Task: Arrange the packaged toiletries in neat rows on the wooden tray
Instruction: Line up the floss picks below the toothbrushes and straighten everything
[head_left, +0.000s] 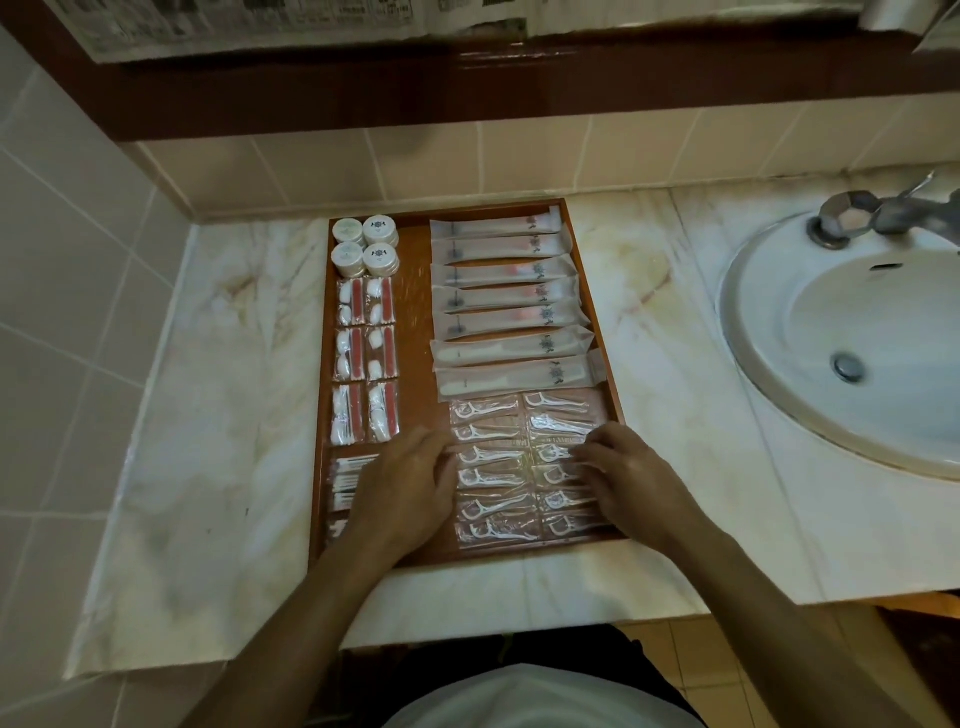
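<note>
Both hands lie palm down on the near end of the wooden tray (418, 296). The left hand (410, 486) has its fingers loosely spread and rests at the left edge of the floss pick packets (493, 457). The right hand (631, 475) has its fingers a little bent, and the tips press on the right column of these packets; neither hand grips anything. The packets lie between the hands in two columns. Under the left hand and to its left are clear packets of cotton swabs (345, 480), partly covered. Beyond the hands the long toothbrush sachets (506, 299) lie in a row, each with a small dark emblem; its writing is too small to read. Beyond the left hand are six cotton kits (366, 358) with red strips, then four round white boxes (366, 245). The tray stands on a marble counter (218, 415). Far to the right of the right hand is a white sink (769, 322) with a metal tap (883, 213).
</note>
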